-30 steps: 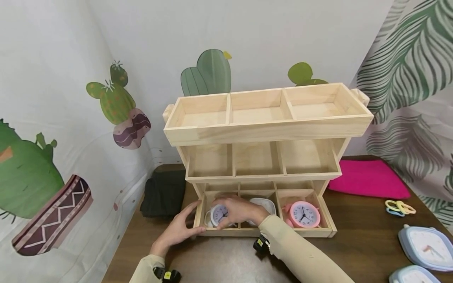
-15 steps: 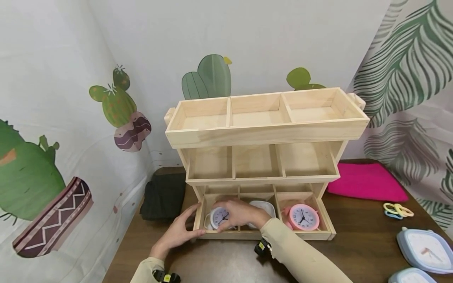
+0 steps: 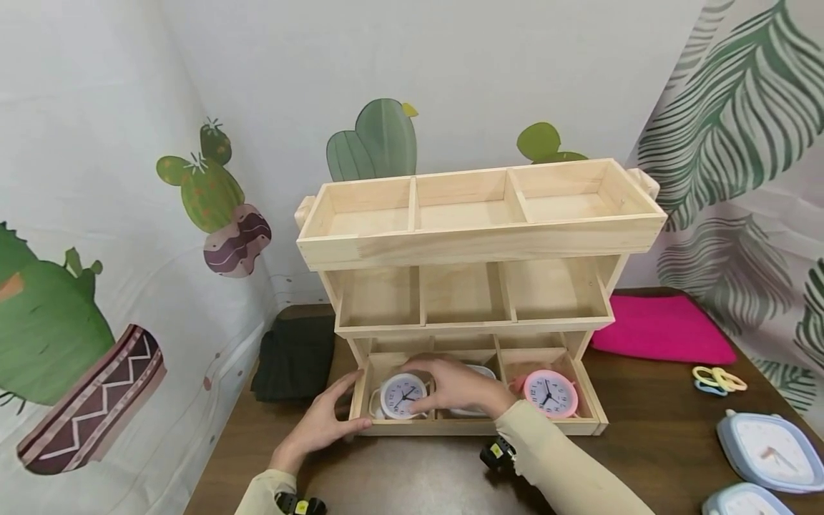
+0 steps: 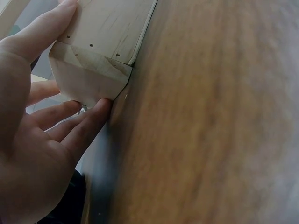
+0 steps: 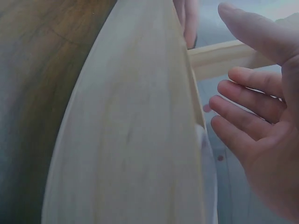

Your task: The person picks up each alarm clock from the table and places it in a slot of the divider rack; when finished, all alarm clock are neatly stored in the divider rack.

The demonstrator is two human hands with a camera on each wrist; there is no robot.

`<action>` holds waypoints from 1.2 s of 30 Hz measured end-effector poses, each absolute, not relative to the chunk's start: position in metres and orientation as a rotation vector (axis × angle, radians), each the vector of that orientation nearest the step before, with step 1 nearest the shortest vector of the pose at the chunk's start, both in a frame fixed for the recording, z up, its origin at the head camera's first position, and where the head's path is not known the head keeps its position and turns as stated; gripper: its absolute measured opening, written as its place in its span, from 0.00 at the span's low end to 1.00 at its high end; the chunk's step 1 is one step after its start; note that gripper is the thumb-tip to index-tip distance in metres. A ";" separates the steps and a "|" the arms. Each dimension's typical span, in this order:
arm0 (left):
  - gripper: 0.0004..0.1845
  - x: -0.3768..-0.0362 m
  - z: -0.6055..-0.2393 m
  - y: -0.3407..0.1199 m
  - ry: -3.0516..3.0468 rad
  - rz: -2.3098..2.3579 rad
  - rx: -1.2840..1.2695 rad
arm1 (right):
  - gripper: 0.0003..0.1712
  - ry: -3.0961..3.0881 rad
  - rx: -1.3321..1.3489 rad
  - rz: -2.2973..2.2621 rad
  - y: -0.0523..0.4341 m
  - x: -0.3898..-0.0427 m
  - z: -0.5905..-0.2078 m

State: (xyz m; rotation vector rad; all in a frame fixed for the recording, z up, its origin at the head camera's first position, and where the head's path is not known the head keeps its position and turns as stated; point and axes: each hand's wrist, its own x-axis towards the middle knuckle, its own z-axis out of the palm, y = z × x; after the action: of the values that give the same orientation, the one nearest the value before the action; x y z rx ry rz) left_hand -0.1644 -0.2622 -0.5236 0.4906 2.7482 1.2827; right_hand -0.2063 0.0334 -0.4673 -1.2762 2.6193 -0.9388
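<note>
A three-tier wooden organizer (image 3: 483, 244) stands on the table. My left hand (image 3: 320, 423) holds the front left corner of its bottom tray; in the left wrist view the thumb lies along one face of the wooden corner (image 4: 91, 77) and the fingertips touch the other. In the tray's left compartment sits a white round alarm clock (image 3: 400, 395), dial up. Just right of it hovers my right hand (image 3: 453, 386), its relaxed fingers holding nothing in the right wrist view. Behind that hand, a white rounded item (image 3: 483, 371) in the middle compartment is partly hidden. A pink alarm clock (image 3: 551, 393) occupies the right compartment.
Folded dark cloth (image 3: 292, 357) lies left of the organizer, with magenta cloth (image 3: 663, 329) on its right. Pastel rings (image 3: 727, 379) and two light blue clocks (image 3: 772, 450) (image 3: 747, 501) are at the table's right side. Printed curtains hang behind.
My right hand has let go of the white alarm clock and moved slightly right, uncovering more of its dial. The left hand keeps its place at the tray corner.
</note>
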 end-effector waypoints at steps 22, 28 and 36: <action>0.52 -0.163 -0.522 -0.261 2.794 1.250 0.476 | 0.38 2.852 -1.330 -1.005 0.113 -0.167 -0.445; 0.52 -0.164 -0.520 -0.261 2.838 1.199 0.488 | 0.39 2.964 -1.297 -1.006 0.135 -0.159 -0.444; 0.52 -0.164 -0.521 -0.261 2.847 1.165 0.487 | 0.38 3.053 -1.266 -1.071 0.163 -0.151 -0.447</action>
State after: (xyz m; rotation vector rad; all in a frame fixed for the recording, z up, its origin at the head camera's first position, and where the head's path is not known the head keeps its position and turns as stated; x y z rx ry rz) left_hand -0.1645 -0.2615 -0.5208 0.4865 2.8472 1.1646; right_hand -0.1507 0.1635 -0.4473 -1.2661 3.0532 -1.0712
